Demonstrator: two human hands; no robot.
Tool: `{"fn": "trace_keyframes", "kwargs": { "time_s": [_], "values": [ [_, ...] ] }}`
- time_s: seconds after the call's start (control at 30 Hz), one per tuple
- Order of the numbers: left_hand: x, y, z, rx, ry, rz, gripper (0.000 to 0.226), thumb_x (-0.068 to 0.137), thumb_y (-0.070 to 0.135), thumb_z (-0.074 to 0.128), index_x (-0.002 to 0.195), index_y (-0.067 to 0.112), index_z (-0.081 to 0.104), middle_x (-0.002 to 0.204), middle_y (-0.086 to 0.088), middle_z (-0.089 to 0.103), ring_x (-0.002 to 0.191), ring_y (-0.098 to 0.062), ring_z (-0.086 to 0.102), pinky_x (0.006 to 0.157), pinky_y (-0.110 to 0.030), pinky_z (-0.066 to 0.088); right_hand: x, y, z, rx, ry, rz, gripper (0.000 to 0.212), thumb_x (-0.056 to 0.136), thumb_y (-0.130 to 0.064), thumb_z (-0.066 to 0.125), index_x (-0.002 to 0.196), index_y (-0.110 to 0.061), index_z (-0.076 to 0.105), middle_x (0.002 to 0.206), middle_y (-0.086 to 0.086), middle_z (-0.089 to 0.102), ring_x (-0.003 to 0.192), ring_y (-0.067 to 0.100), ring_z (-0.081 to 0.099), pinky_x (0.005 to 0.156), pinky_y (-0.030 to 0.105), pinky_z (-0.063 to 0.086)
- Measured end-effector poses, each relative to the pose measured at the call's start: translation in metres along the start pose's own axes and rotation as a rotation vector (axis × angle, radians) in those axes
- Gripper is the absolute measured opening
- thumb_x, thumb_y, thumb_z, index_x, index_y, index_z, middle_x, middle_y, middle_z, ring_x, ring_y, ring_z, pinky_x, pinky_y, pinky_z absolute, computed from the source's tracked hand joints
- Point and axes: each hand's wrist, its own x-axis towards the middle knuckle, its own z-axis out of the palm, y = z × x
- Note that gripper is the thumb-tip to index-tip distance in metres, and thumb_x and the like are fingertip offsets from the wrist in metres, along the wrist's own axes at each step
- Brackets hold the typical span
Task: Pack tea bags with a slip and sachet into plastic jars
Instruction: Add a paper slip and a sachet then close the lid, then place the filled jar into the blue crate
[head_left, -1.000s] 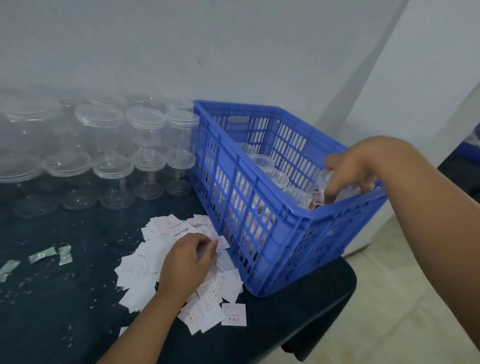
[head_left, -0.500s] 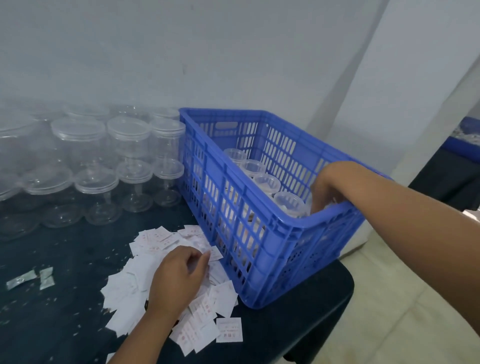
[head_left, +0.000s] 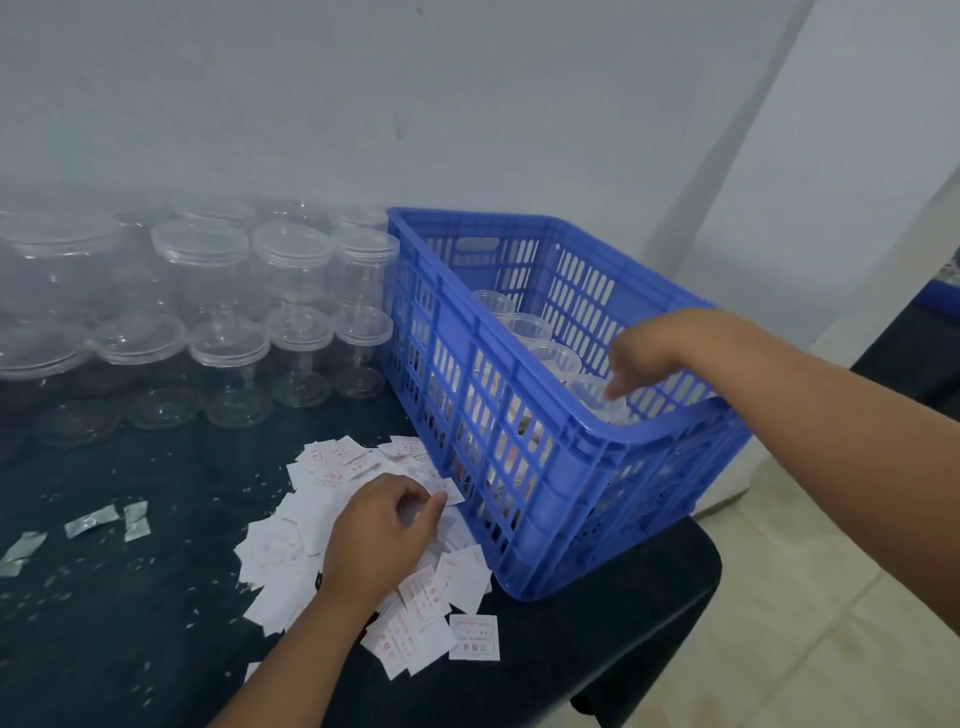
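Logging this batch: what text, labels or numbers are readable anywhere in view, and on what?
None can be quoted.
On the paper slips: red print inside a frame, too blurred to read.
On the blue crate: no text visible.
On the clear jars: no labels visible.
On the silver sachets: no readable print.

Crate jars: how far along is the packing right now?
Done: a row of open jars stands in the blue crate, contents unclear. In hand: left hand pinches a slip from the pile; right hand hovers open over the nearest jar. Remaining: stacked lidded jars look empty, sachets lie untouched.
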Motion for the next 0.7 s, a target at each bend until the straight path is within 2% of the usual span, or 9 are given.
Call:
{"fn": "trace_keyframes", "kwargs": {
  "time_s": [0.07, 0.13, 0.27, 0.37, 0.47, 0.53, 0.57, 0.63, 0.7],
  "values": [
    [0.0, 0.004, -0.002, -0.022, -0.029, -0.041, 0.021, 0.092, 0.057, 0.069, 0.08, 0.041, 0.063, 0.083, 0.023, 0.064, 0.09, 0.003, 0.06, 0.07, -0.013, 0.043, -0.02, -0.003, -0.016, 0.022, 0.209, -0.081, 0.064, 0.102, -0.066, 0.059, 0.146, -0.019, 0.06, 0.145, 0.004, 0.063, 0.127, 0.029, 0.061, 0.106, 0.04, 0.049],
    [0.002, 0.01, -0.006, -0.122, -0.075, -0.136, 0.019, 0.093, 0.051, 0.071, 0.081, 0.037, 0.068, 0.085, 0.021, 0.068, 0.087, 0.002, 0.063, 0.071, -0.018, 0.045, -0.047, -0.012, -0.027, 0.1, 0.371, -0.161, 0.062, 0.099, -0.067, 0.06, 0.145, -0.025, 0.06, 0.143, -0.001, 0.066, 0.13, 0.026, 0.061, 0.105, 0.039, 0.049],
    [0.013, 0.028, -0.03, -0.437, -0.095, -0.326, 0.015, 0.097, 0.035, 0.072, 0.086, 0.027, 0.077, 0.083, 0.009, 0.075, 0.072, -0.006, 0.068, 0.072, -0.029, 0.05, -0.103, -0.052, -0.017, 0.325, 0.709, -0.32, 0.039, 0.097, -0.059, 0.059, 0.127, -0.035, 0.066, 0.117, -0.017, 0.072, 0.111, 0.017, 0.067, 0.096, 0.043, 0.056],
    [0.013, 0.041, -0.061, -0.429, -0.048, -0.272, 0.018, 0.099, 0.033, 0.068, 0.087, 0.029, 0.08, 0.085, 0.009, 0.078, 0.079, -0.009, 0.072, 0.073, -0.03, 0.056, -0.14, -0.098, 0.001, 0.531, 0.889, -0.438, 0.035, 0.096, -0.061, 0.054, 0.116, -0.036, 0.069, 0.106, -0.019, 0.073, 0.094, 0.01, 0.067, 0.089, 0.039, 0.057],
    [0.005, 0.047, -0.096, -0.433, 0.009, -0.182, 0.028, 0.106, 0.031, 0.059, 0.091, 0.022, 0.082, 0.089, 0.008, 0.079, 0.086, -0.007, 0.074, 0.081, -0.024, 0.058, -0.163, -0.146, 0.026, 0.688, 1.043, -0.556, 0.033, 0.099, -0.058, 0.054, 0.106, -0.031, 0.073, 0.099, -0.016, 0.073, 0.096, 0.009, 0.067, 0.084, 0.037, 0.054],
    [-0.006, 0.042, -0.122, -0.41, 0.029, -0.13, 0.032, 0.109, 0.032, 0.054, 0.093, 0.021, 0.08, 0.087, 0.006, 0.078, 0.082, -0.009, 0.074, 0.078, -0.022, 0.058, -0.165, -0.179, 0.043, 0.785, 1.049, -0.645, 0.03, 0.101, -0.054, 0.056, 0.099, -0.03, 0.073, 0.092, -0.017, 0.071, 0.09, 0.005, 0.064, 0.078, 0.028, 0.051],
    [-0.013, 0.036, -0.136, -0.357, 0.044, -0.112, 0.033, 0.109, 0.035, 0.051, 0.092, 0.026, 0.078, 0.085, 0.007, 0.077, 0.078, -0.009, 0.073, 0.073, -0.021, 0.057, -0.162, -0.195, 0.051, 0.842, 0.992, -0.695, 0.03, 0.102, -0.053, 0.054, 0.095, -0.03, 0.072, 0.087, -0.018, 0.069, 0.087, 0.004, 0.063, 0.075, 0.025, 0.05],
    [-0.032, 0.016, -0.161, -0.182, 0.117, -0.12, 0.036, 0.108, 0.046, 0.047, 0.085, 0.034, 0.072, 0.075, 0.01, 0.073, 0.064, -0.008, 0.069, 0.06, -0.02, 0.053, -0.148, -0.227, 0.063, 0.892, 0.828, -0.782, 0.036, 0.107, -0.048, 0.049, 0.092, -0.024, 0.071, 0.085, -0.013, 0.07, 0.085, 0.008, 0.065, 0.075, 0.033, 0.054],
    [-0.056, -0.013, -0.184, 0.012, 0.261, -0.159, 0.044, 0.105, 0.056, 0.045, 0.075, 0.03, 0.063, 0.061, 0.006, 0.064, 0.051, -0.008, 0.059, 0.05, -0.026, 0.047, -0.126, -0.254, 0.07, 0.907, 0.711, -0.833, 0.028, 0.111, -0.036, 0.049, 0.105, -0.023, 0.073, 0.097, -0.012, 0.073, 0.094, 0.008, 0.066, 0.085, 0.038, 0.056]
  ]
}}
